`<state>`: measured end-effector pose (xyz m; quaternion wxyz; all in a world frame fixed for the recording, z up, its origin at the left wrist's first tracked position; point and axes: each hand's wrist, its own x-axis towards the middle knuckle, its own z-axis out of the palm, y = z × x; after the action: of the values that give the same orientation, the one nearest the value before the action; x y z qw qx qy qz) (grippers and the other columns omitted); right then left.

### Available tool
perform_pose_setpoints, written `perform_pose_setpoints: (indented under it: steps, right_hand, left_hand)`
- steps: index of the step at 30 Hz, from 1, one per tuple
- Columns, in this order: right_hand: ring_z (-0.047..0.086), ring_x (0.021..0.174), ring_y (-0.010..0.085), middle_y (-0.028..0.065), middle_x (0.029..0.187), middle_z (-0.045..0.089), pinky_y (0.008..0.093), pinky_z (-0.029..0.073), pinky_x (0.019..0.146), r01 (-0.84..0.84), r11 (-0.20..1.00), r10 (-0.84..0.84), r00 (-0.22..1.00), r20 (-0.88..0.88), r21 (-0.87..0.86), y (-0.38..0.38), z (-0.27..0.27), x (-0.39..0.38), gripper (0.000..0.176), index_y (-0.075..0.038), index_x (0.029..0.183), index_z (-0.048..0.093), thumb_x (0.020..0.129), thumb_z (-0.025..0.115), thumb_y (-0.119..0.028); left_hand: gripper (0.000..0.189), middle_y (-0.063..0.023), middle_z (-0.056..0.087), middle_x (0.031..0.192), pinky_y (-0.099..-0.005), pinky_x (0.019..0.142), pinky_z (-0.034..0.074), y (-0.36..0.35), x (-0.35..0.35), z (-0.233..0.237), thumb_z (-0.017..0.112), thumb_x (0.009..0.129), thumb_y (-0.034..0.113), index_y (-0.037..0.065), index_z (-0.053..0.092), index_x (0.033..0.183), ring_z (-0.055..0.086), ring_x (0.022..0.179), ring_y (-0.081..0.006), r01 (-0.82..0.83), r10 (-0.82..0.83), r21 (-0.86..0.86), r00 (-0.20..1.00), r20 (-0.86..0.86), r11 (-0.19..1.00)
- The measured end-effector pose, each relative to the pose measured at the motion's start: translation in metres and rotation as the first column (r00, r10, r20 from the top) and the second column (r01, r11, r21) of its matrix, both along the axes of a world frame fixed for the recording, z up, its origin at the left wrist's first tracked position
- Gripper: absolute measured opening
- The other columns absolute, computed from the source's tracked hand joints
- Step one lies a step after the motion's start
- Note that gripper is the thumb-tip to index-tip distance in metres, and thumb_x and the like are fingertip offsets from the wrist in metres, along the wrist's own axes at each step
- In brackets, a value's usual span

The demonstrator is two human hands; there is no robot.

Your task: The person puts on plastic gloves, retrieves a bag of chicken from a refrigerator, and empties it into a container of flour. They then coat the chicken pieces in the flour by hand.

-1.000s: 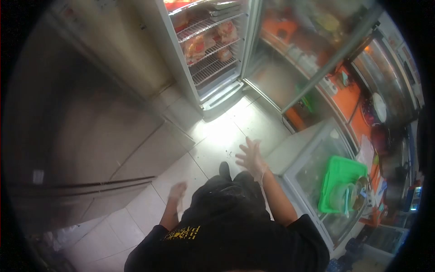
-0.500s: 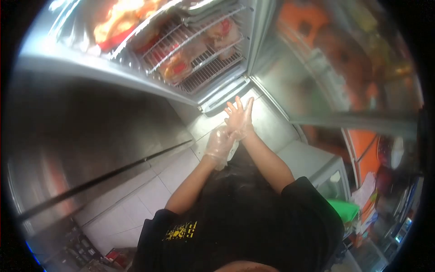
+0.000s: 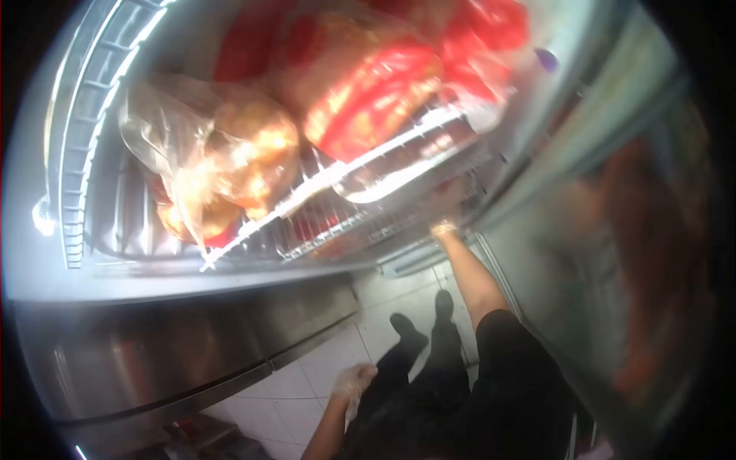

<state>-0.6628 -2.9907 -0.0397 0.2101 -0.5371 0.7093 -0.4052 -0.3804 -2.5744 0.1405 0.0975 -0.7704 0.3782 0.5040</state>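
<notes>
My right arm reaches up into the open fridge. My right hand [image 3: 447, 208] is blurred behind the front edge of a wire shelf [image 3: 337, 178], so I cannot tell its grip. My left hand [image 3: 353, 380], in a thin clear glove, hangs low by my hip over the tiled floor with loose fingers and nothing in it. On the wire shelf, very near the camera, lie a clear bag of yellow-orange food [image 3: 230, 165] and a red-and-yellow packed bag [image 3: 368, 92].
The fridge's glass door [image 3: 613, 230] stands open on the right. A stainless steel cabinet front [image 3: 169, 360] fills the lower left. My two dark shoes [image 3: 418, 326] stand on pale floor tiles [image 3: 299, 399] below the fridge.
My head has moved close up to the fridge shelf. The hands, which were together in front of me, have parted: the right went up into the fridge and the left dropped to my side.
</notes>
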Motion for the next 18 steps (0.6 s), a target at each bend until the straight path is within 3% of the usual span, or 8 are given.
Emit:
perform_pose_setpoints:
  steps: [2,3,9,10,12,15,17,18]
  right_hand:
    - [0.057,0.119,0.0355,0.0239,0.134,0.057,0.0383,0.047,0.104,0.084,0.996,-0.083,0.996,-0.039,0.038,-0.032,-0.019,0.006,0.092,0.000,0.142,0.045,0.070,0.088,-0.037]
    - [0.057,0.119,0.0350,0.0234,0.134,0.057,0.0381,0.048,0.103,0.124,0.989,-0.119,0.991,-0.058,0.079,-0.044,-0.027,0.010,0.091,-0.001,0.142,0.045,0.070,0.087,-0.035]
    - [0.058,0.117,0.0319,0.0204,0.134,0.055,0.0368,0.050,0.100,0.218,0.937,-0.209,0.976,-0.063,0.274,-0.079,-0.052,0.021,0.087,-0.003,0.144,0.042,0.072,0.085,-0.026]
    - [0.058,0.117,0.0314,0.0199,0.134,0.055,0.0366,0.050,0.100,0.226,0.932,-0.219,0.974,-0.054,0.285,-0.079,-0.055,0.019,0.086,-0.003,0.144,0.042,0.072,0.084,-0.025]
    - [0.058,0.116,0.0304,0.0188,0.134,0.055,0.0362,0.051,0.099,0.244,0.924,-0.251,0.968,-0.016,0.294,-0.070,-0.060,0.013,0.085,-0.004,0.144,0.041,0.073,0.083,-0.022]
    - [0.058,0.115,0.0289,0.0173,0.133,0.054,0.0356,0.052,0.098,0.304,0.916,-0.334,0.940,0.076,0.262,-0.049,-0.066,0.008,0.083,-0.005,0.145,0.040,0.074,0.082,-0.017]
    - [0.058,0.114,0.0279,0.0163,0.133,0.054,0.0352,0.053,0.097,0.391,0.898,-0.427,0.885,0.185,0.202,-0.029,-0.070,0.003,0.082,-0.006,0.145,0.039,0.075,0.081,-0.014]
    - [0.058,0.114,0.0274,0.0158,0.133,0.054,0.0349,0.054,0.096,0.446,0.880,-0.474,0.843,0.254,0.162,-0.018,-0.071,-0.001,0.082,-0.006,0.145,0.039,0.075,0.081,-0.012]
  left_hand:
    - [0.058,-0.0143,0.070,0.126,-0.0384,0.107,0.045,0.026,0.008,-0.007,0.062,0.093,0.053,0.008,0.067,0.130,0.063,0.123,-0.0284,-0.105,0.104,0.046,0.994,0.018,0.993]
    - [0.060,-0.0150,0.068,0.129,-0.0397,0.108,0.044,0.012,-0.010,0.037,0.065,0.093,0.051,0.006,0.065,0.132,0.061,0.125,-0.0284,-0.215,0.216,0.029,0.975,-0.047,0.976]
    - [0.063,-0.0161,0.065,0.134,-0.0356,0.109,0.042,0.058,-0.004,0.014,0.057,0.098,0.056,0.006,0.062,0.135,0.056,0.131,-0.0254,0.011,-0.014,-0.043,0.998,-0.066,0.999]
    - [0.060,-0.0154,0.065,0.133,-0.0359,0.107,0.044,0.057,-0.009,0.017,0.056,0.100,0.054,0.005,0.062,0.135,0.058,0.127,-0.0247,-0.166,0.169,0.031,0.979,-0.111,0.986]
    - [0.059,-0.0130,0.066,0.130,-0.0354,0.103,0.046,0.081,0.003,0.003,0.056,0.100,0.053,0.006,0.061,0.135,0.060,0.121,-0.0234,-0.070,0.052,-0.104,0.985,-0.165,0.992]
    - [0.055,-0.0151,0.054,0.145,-0.0389,0.117,0.032,0.099,0.025,-0.028,0.040,0.104,0.047,0.010,0.052,0.143,0.044,0.140,-0.0319,-0.079,0.072,-0.021,0.971,-0.226,0.997]
    - [0.056,-0.0153,0.056,0.143,-0.0399,0.115,0.034,0.073,0.020,-0.014,0.040,0.104,0.049,0.010,0.053,0.143,0.047,0.137,-0.0318,-0.149,0.163,0.114,0.979,-0.124,0.982]
    - [0.057,-0.0132,0.060,0.132,-0.0384,0.105,0.041,0.069,0.021,-0.014,0.046,0.102,0.050,0.008,0.056,0.139,0.053,0.124,-0.0276,-0.175,0.185,0.089,0.976,-0.119,0.981]
